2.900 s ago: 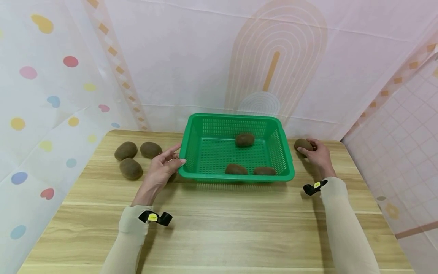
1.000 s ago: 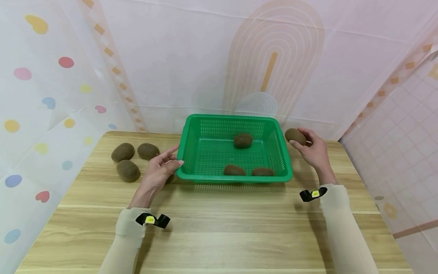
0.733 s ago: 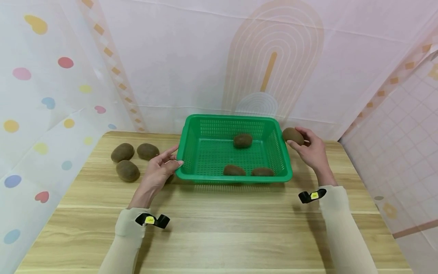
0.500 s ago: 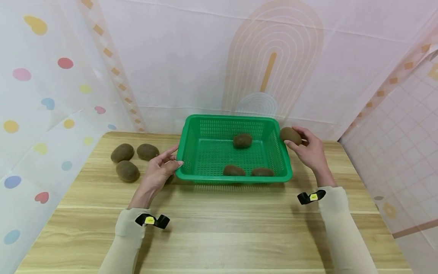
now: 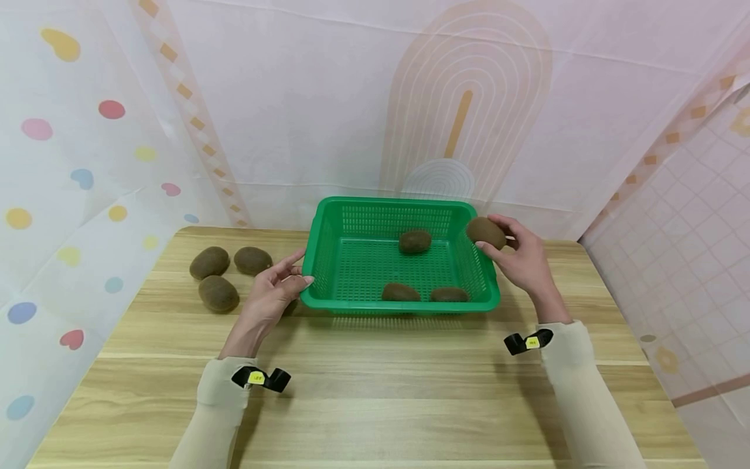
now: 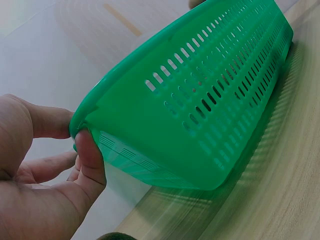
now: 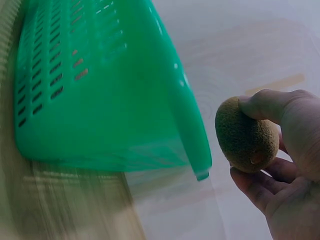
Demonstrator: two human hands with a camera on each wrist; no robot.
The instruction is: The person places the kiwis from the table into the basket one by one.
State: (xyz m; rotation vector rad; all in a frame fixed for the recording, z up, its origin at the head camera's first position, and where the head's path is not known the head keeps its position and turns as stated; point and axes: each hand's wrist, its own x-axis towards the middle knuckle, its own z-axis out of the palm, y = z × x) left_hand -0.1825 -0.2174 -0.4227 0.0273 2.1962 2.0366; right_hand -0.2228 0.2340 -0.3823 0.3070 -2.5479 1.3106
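A green plastic basket (image 5: 404,305) with slotted walls stands near the back of the table. My left hand (image 5: 272,296) pinches its left rim between thumb and fingers, as the left wrist view also shows. My right hand (image 5: 521,257) holds a brown kiwi (image 5: 486,232) between thumb and fingertips; in the head view the fruit overlaps the basket's right rim. The right wrist view shows that kiwi (image 7: 245,135) beside the rim, raised to about its height. Inside the basket lie one kiwi (image 5: 415,241) toward the back and two more, a kiwi (image 5: 401,292) and a kiwi (image 5: 449,294), along the front wall.
Left of the basket, a kiwi (image 5: 209,262), a kiwi (image 5: 253,260) and a kiwi (image 5: 219,294) lie grouped on the wooden table (image 5: 375,391). Another kiwi (image 5: 290,307) is partly hidden by my left hand. A patterned cloth wall (image 5: 316,111) rises behind the table.
My right hand has lifted the kiwi from the table right of the basket and carried it left to the right rim. My left hand has kept its hold on the basket.
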